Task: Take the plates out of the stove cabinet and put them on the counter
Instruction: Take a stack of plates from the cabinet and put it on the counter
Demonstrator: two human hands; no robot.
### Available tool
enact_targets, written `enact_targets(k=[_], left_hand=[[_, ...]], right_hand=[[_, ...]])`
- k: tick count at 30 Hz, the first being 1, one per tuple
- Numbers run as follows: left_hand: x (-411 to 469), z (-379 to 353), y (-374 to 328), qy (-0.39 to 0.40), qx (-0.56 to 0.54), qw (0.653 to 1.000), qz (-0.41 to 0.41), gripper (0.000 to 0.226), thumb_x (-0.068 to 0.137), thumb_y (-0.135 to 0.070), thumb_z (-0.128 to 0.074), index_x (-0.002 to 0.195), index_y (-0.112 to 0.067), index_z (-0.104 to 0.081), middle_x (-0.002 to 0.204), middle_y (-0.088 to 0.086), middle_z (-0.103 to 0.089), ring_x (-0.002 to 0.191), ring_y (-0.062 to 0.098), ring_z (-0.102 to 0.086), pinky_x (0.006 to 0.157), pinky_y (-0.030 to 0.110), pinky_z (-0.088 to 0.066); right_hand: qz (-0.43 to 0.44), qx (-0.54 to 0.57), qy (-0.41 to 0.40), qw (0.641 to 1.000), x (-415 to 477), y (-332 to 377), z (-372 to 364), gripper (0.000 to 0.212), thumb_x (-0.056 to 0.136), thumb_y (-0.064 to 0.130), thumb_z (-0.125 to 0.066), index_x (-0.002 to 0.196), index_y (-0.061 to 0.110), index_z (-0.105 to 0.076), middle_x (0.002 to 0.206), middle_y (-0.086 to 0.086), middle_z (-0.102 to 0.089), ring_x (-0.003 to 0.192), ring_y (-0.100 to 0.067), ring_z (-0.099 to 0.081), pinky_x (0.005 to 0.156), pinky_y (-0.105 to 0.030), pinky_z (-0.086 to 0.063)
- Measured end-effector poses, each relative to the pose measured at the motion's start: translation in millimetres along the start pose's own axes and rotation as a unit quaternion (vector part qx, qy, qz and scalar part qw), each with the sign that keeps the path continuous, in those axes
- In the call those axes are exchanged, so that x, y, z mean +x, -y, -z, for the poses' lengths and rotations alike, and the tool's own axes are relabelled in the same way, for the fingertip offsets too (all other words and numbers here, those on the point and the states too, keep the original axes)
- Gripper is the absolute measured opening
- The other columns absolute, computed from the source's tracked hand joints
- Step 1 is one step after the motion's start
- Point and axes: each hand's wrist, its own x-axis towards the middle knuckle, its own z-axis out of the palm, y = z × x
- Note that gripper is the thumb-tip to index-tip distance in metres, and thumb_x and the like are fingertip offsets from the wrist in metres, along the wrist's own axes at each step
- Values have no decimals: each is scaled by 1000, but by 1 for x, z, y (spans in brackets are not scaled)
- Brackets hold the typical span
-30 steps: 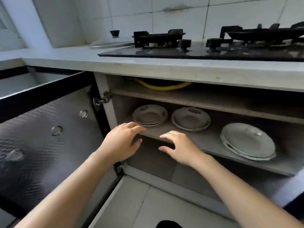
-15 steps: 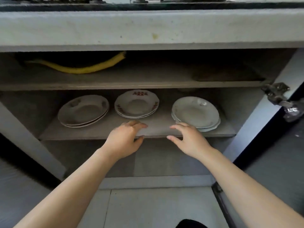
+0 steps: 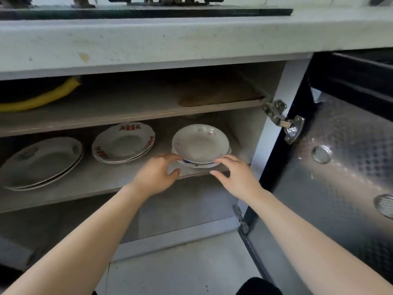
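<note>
We bracket the right-hand stack of plates (image 3: 201, 145) on the middle shelf (image 3: 89, 177), left hand (image 3: 156, 177) and right hand (image 3: 238, 177) at opposite rims, each grip open, to lift it level toward the tabletop (image 3: 170, 43).

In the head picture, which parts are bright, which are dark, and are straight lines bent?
Head view: daylight brightens the counter edge; glare speckles the metal door; the upper shelf lies in shadow; the wide lens bows the counter line; the plates stay reasonably sharp.
</note>
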Motion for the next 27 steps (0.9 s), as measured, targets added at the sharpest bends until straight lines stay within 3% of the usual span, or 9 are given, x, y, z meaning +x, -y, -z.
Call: enact_targets(k=[7,9,12,19,27], left_hand=[[35,-20,24,-48,-24,998,-10,38,85,-22,-62,123,-19,-57,131,3,-53,118,18,-52,92,19,-35],[42,-25,32,-52,-28,998,-30,39,84,-30,-60,120,-16,-60,128,5,-56,119,19,-53,96,21,-35],[52,-35,38,-41,-29,995,-84,50,78,-46,-48,112,-13,-65,119,5,-62,115,20,-56,98,22,-37],[69,-58,46,-3,-10,992,-128,35,85,-42,-49,103,-19,-68,107,0,-67,106,18,-59,93,34,-48],[54,-64,42,-11,-14,993,-115,32,87,-44,-47,104,-25,-66,103,-4,-64,103,16,-57,86,31,-48]], right_hand=[[9,-50,19,999,31,-22,-22,44,91,37,-53,130,17,-50,138,2,-44,127,-15,-40,97,-25,-37],[13,-54,17,998,37,-26,-28,45,90,38,-54,129,16,-52,135,2,-47,126,-15,-41,98,-28,-38],[17,-47,12,999,41,-31,-34,42,89,37,-56,125,14,-56,129,1,-53,121,-15,-46,95,-27,-41],[54,-52,-2,997,47,-45,-38,31,87,34,-61,109,13,-65,112,-1,-63,107,-17,-53,83,-20,-39],[74,-17,-22,997,39,-49,-41,26,83,29,-66,101,10,-67,101,-2,-65,97,-19,-57,81,-27,-45]])
